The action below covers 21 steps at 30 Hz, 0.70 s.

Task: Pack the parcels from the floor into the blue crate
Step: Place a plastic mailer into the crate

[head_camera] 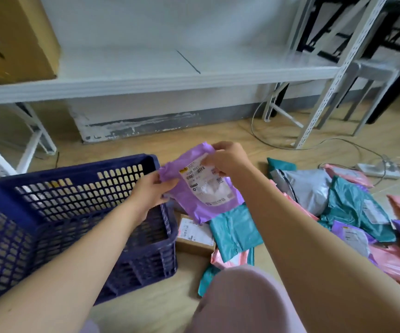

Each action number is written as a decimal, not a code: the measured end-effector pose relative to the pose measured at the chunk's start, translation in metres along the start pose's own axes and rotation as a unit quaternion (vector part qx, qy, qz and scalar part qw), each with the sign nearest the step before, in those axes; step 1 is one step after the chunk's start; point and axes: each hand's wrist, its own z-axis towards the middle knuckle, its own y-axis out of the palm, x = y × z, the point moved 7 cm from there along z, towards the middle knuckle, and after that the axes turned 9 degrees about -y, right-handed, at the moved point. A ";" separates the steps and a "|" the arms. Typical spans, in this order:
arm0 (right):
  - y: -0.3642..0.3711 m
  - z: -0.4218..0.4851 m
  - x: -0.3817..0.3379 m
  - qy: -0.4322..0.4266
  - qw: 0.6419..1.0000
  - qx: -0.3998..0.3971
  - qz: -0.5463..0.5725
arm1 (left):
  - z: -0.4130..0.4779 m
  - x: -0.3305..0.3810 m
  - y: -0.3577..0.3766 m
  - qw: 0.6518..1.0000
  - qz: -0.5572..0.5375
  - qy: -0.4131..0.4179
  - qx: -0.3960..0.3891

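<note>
One purple parcel [203, 186] in transfer: your left hand [151, 191] and right hand [225, 159] pinch its top edge with the fingers, beside the blue crate [74, 212]. Next, likely: lower it inside.

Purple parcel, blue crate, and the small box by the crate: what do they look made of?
Purple parcel: thin plastic film, slightly glossy; it creases and folds where both hands grip it, and carries a white paper label. Blue crate: rigid moulded plastic, by its uniform lattice walls. Small box: brown cardboard, matte, with a white label on top.
</note>
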 end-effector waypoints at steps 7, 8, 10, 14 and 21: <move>0.066 -0.015 -0.064 -0.011 0.975 -0.017 0.223 | -0.027 0.021 -0.085 0.988 -0.128 0.021 0.085; 0.078 -0.014 -0.070 0.005 0.964 -0.027 0.265 | -0.026 0.021 -0.098 0.984 -0.136 0.022 0.116; 0.103 -0.009 -0.076 0.037 0.942 -0.036 0.333 | -0.024 0.020 -0.126 0.972 -0.140 0.023 0.185; 0.141 0.010 -0.069 0.059 0.927 0.009 0.369 | -0.015 0.020 -0.189 0.947 -0.128 0.029 0.294; 0.225 0.042 -0.051 0.055 0.971 -0.089 0.217 | -0.001 -0.015 -0.292 0.915 -0.099 -0.027 0.391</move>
